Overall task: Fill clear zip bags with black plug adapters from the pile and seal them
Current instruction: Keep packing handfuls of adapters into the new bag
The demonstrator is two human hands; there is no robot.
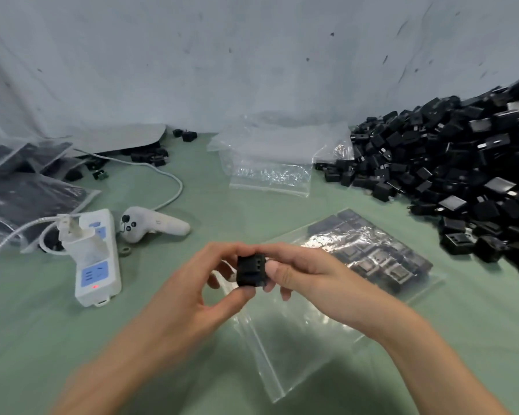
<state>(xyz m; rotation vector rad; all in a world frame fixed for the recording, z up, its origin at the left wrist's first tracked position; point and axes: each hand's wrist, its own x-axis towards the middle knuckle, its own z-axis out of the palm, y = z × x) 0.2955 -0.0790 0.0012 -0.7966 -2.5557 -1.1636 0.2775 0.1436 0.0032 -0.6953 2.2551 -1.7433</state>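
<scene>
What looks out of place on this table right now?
A white handheld controller lies beside the power strip, unrelated to bagging. A few loose adapters sit by the far wall, away from the pile. Nothing looks damaged. The left hand and right hand hold one adapter.

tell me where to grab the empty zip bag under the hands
Pinch the empty zip bag by its ribbed zip strip, which runs along its left edge, coming from the left; the bag lies flat, so that lip is probably easiest to lift.
</scene>
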